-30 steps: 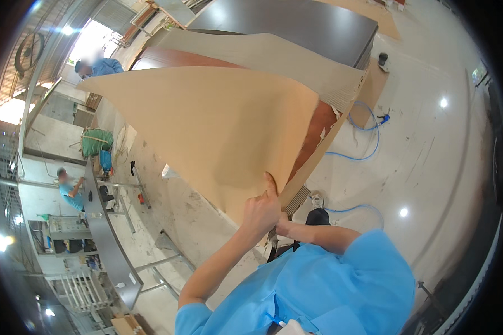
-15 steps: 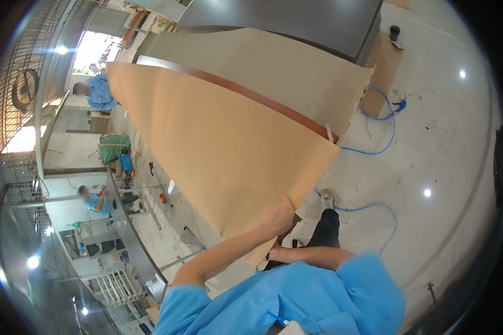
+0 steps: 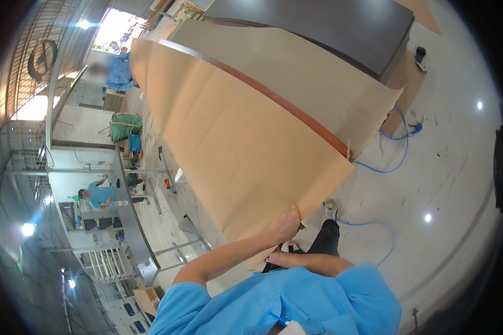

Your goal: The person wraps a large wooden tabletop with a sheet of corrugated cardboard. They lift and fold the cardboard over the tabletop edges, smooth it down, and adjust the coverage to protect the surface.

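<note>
A large tan cardboard sheet (image 3: 240, 134), thin and gently rippled, stretches from my body toward the far left. My left hand (image 3: 286, 224) is closed over its near edge, thumb on top and fingers hidden underneath. Lower and closer to my body, my right hand (image 3: 277, 258) is closed at the sheet's near end, its fingertips partly hidden. Along the sheet's right side shows the long reddish-brown edge of a panel (image 3: 285, 106). Beyond that edge lies another cardboard sheet (image 3: 313, 72), ribbed and ragged at its right end.
A stack of dark grey boards (image 3: 330, 28) stands at the back. On the floor at right lie a blue air hose (image 3: 394, 167) and a black cup-like object (image 3: 420, 53). One person (image 3: 119, 72) is at the sheet's far end, another (image 3: 100, 195) by a long table (image 3: 129, 223).
My view has turned, so the scene sits further right and lower. The sheet lies flatter and looks longer. Both hands keep their hold. The person by the table has raised an arm.
</note>
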`<state>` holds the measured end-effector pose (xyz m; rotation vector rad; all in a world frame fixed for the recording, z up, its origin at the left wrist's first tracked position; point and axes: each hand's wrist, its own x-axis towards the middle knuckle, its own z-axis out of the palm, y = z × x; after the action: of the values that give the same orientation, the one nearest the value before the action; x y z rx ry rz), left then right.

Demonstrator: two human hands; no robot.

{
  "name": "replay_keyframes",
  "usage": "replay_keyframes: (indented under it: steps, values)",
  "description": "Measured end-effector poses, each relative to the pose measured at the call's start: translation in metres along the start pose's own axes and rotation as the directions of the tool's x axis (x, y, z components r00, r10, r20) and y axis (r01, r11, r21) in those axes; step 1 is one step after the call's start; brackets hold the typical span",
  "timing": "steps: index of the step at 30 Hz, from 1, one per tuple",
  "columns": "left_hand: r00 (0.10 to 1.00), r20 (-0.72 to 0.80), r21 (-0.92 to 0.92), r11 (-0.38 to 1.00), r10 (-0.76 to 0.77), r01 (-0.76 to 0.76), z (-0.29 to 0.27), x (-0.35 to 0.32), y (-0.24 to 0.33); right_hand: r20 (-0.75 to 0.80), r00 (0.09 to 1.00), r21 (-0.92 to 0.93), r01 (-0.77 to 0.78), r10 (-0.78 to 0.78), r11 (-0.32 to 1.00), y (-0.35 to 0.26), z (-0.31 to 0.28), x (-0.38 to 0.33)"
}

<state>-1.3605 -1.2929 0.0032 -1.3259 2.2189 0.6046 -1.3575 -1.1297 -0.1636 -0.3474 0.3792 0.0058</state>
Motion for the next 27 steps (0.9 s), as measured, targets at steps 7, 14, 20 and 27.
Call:
replay_keyframes:
  steps: [7,14,20,27]
  values:
    - [0.997,-0.046,-0.046,0.997,-0.062,0.059,-0.02,-0.033,0.008,-0.061,0.998,-0.044,0.027,-0.029,0.999,0.008,-0.015,0.007]
    - [0.848,-0.354,-0.388,0.887,-0.394,0.25,-0.028,-0.224,-0.01,-0.393,0.862,0.194,0.418,-0.32,0.888,-0.021,0.009,0.044]
    - [0.014,-0.686,-0.724,0.685,-0.727,0.083,0.06,-0.361,-0.016,-0.586,0.784,0.229,0.403,-0.205,0.886,-0.046,0.042,0.031]
    - [-0.314,-0.223,-0.853,0.341,-0.923,-0.396,0.178,-0.416,-0.039,-0.628,0.722,0.133,0.468,-0.291,0.873,-0.046,0.055,0.034]
